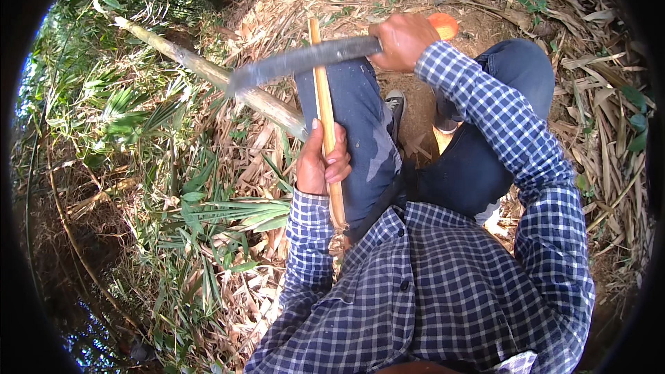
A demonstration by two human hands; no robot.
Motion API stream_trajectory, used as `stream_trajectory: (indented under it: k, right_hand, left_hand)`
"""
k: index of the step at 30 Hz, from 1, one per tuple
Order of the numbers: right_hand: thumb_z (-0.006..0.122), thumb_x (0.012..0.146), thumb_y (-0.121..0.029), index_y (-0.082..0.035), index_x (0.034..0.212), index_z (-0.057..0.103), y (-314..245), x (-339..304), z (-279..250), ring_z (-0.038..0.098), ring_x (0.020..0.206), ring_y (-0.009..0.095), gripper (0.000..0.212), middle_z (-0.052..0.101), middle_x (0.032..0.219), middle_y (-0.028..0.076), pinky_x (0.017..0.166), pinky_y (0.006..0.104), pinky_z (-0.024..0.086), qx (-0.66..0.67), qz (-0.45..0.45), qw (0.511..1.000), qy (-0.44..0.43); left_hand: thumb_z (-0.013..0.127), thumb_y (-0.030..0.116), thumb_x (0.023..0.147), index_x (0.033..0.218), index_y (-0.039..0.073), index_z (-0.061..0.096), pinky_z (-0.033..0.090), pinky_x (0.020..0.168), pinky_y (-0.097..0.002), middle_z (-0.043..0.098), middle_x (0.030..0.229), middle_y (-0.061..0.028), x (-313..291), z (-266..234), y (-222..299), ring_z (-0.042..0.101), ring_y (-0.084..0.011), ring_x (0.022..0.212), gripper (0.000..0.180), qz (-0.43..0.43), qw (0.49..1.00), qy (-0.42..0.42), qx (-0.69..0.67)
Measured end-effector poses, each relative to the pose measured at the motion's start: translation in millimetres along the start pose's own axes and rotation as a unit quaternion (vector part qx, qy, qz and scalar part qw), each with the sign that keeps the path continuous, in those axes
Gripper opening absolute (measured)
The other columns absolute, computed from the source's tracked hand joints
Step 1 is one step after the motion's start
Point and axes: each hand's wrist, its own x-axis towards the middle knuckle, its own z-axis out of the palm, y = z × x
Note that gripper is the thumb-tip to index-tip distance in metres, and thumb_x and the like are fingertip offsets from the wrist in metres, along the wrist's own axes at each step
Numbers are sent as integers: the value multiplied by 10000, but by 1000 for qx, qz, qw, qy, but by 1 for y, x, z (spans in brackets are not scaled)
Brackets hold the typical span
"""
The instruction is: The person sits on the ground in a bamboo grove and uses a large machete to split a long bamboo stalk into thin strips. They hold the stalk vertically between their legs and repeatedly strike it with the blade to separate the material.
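My left hand [323, 158] is wrapped around a split bamboo strip [323, 97], pale yellow and held nearly upright beside my left thigh. Its lower end pokes out below my fist, and the upper end rises past my knee. My right hand [402, 41] grips a machete [298, 62] by its handle end, the handle itself hidden in my fist. The dark, broad blade points left and crosses over the upper part of the strip. Motion blurs the blade, so I cannot tell whether its edge touches the bamboo.
A long bamboo pole [201, 66] slants from the upper left down to near my left knee. Green leafy plants [125, 114] crowd the left side. Dry bamboo leaves [592, 90] litter the ground. An orange object [443, 25] lies beyond my right hand.
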Motion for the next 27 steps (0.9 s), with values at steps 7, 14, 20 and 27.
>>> stream_trajectory:
  k: [7,14,20,27]
  right_hand:
    - [630,780,-331,-75,819,728,-1,5,-2,685,673,340,277,677,696,170,671,456,555,-27,14,999,-38]
    - [655,750,-290,-46,801,715,10,3,0,656,552,292,256,646,609,168,575,445,541,-33,33,997,64]
    - [685,738,-304,-83,790,710,-18,-29,11,641,540,337,229,623,574,160,540,449,520,-9,-136,991,16]
    - [689,739,-363,-69,813,715,-3,-15,5,663,622,358,305,655,653,181,645,464,540,-8,-36,999,-1]
  left_hand:
    - [298,466,1050,942,62,487,223,334,-197,321,595,40,-2,-6,-2,237,-41,372,459,5,1000,-23,3]
    - [299,399,1063,1062,38,485,306,361,-207,384,618,16,9,-8,0,332,-64,407,406,37,996,-79,-20]
    - [337,376,1060,1112,36,476,289,346,-194,444,664,-9,6,3,0,339,-59,403,371,65,998,-12,10]
    - [333,383,1061,1048,54,488,261,333,-187,418,622,0,4,3,1,296,-38,372,364,53,998,-11,26]
